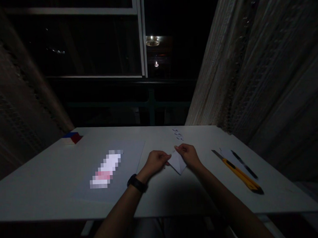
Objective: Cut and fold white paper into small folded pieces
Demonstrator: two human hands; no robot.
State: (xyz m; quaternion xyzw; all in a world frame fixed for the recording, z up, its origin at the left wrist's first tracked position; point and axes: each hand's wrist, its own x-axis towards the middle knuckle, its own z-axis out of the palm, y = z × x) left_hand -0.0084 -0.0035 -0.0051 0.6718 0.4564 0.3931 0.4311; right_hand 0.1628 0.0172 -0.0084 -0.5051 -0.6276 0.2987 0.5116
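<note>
A small piece of folded white paper [179, 163] is held between my two hands above the middle of the table. Its lower end comes to a point, and a crease runs down it. My left hand [157, 160] pinches its left edge between thumb and fingers; a dark band is on that wrist. At the upper right edge, my right hand [188, 154] grips the paper with thumb and bent fingers. The fingertips cover parts of the paper's upper edges.
On the white table [45, 180], a yellow box cutter [237, 173] with its blade out and a black pen [244, 164] lie right. A blurred bright phone-like rectangle [107, 168] rests on a paper sheet [134, 158] left. A coloured cube [71, 138] sits far left; dark marks [178, 134] lie ahead.
</note>
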